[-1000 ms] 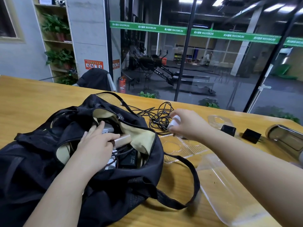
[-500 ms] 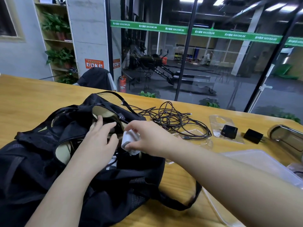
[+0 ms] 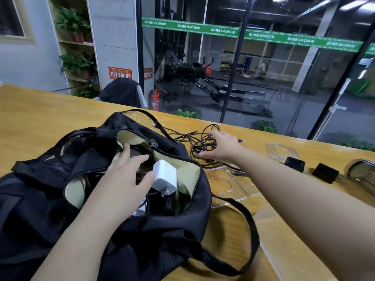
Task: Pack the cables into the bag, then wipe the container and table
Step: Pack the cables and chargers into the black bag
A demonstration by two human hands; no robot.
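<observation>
The black bag (image 3: 60,199) lies open on the wooden table (image 3: 40,118), its tan lining showing. My left hand (image 3: 121,179) rests inside the opening with the fingers spread flat, and its thumb touches a white charger (image 3: 164,177) that sits on top of the things in the bag. Beyond the bag lies a tangle of dark cables (image 3: 194,138). My right hand (image 3: 221,146) reaches over to it, with the fingers curled over the top of the bundle and the thumb under it.
Two black plug adapters (image 3: 294,164) (image 3: 325,173) lie to the right. Clear plastic trays (image 3: 233,187) (image 3: 282,151) lie flat under and beside the cables. A clear container (image 3: 284,260) sits at the near right, a transparent box (image 3: 363,171) at the right edge.
My right hand carried the white charger from the cable pile to the bag, let go of it there, and went back to the cables. My left hand stayed in the bag opening.
</observation>
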